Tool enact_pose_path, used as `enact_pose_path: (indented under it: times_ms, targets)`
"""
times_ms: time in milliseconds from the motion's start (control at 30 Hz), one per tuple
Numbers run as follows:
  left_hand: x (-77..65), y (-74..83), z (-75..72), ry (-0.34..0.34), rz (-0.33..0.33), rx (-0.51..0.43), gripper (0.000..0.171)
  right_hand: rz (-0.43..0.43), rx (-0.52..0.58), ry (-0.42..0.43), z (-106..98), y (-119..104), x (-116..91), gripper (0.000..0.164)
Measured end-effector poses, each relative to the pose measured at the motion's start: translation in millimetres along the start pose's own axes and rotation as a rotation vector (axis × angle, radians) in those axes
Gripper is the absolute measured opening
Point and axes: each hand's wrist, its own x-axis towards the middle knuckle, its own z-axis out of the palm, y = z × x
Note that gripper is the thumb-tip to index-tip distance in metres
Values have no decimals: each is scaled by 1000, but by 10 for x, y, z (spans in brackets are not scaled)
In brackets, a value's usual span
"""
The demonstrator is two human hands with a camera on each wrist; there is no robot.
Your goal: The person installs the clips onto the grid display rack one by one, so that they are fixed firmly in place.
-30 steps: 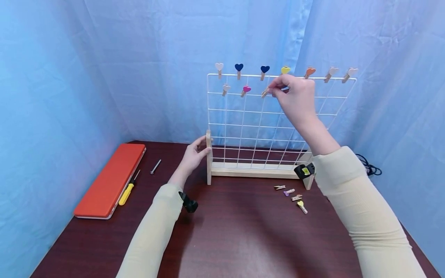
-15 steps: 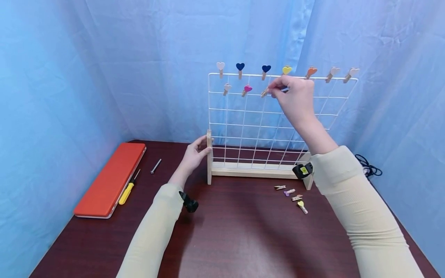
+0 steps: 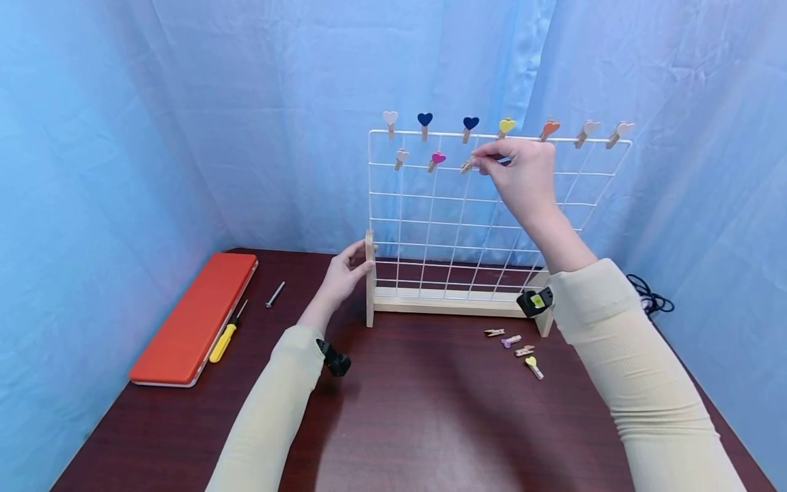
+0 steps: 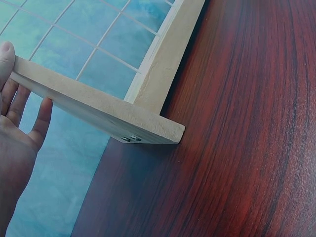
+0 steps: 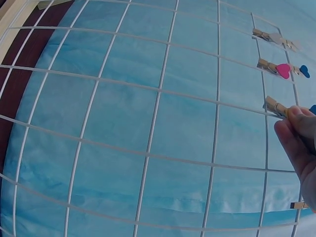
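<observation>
My right hand (image 3: 522, 174) pinches a small wooden clothespin (image 3: 466, 166) between thumb and fingertips. In the right wrist view the clothespin (image 5: 274, 105) sits at a wire of the white grid panel (image 3: 430, 196), its handle end covered by the fingers. To its left, a pale-heart clothespin (image 3: 401, 158) and a pink-heart clothespin (image 3: 436, 159) hang on the same row. Several more heart clothespins line the top wire. My left hand (image 3: 338, 279) grips the left wooden side post (image 3: 369, 294) of the stand, thumb on the near side and fingers behind, as the left wrist view shows.
Several loose clothespins (image 3: 512, 340) lie on the dark table (image 3: 393, 424) before the stand's right foot. At left are a red case (image 3: 193, 318), a yellow-handled screwdriver (image 3: 223, 343) and a bolt (image 3: 276, 294). A black cable (image 3: 654, 297) lies at right; blue curtains surround the table.
The right hand has dipped very slightly at the grid wire with the clothespin. My left hand keeps its hold on the post, and the loose clothespins lie as before.
</observation>
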Motion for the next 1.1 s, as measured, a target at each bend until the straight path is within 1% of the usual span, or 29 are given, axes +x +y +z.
enact_pose_path:
  times_ms: [133, 367, 467, 600, 733, 867, 967, 1100]
  targets:
    - [-5, -1, 1, -4, -1, 6, 46, -14, -6, 8, 4, 3, -7, 19]
    - [-17, 13, -1, -1, -37, 17, 49, -49, -38, 10, 8, -8, -4, 17]
    - [-15, 14, 1, -3, -34, 6, 49, -73, -41, 21, 14, -11, -6, 17]
    - [-8, 11, 1, -4, -15, 0, 47, -87, -42, 29, 19, -10, -14, 17]
    - [-4, 5, 1, -4, -12, -3, 47, -74, -33, 12, 16, 3, -17, 18]
    - [-1, 7, -1, -6, -16, -7, 47, -32, -17, -24, -6, 22, -15, 21]
    - [0, 8, -1, -4, -22, 5, 47, -8, 3, -43, -47, 30, -19, 24]
    - [-4, 6, -2, -1, -35, 19, 48, 3, 29, -41, -135, 36, -75, 27]
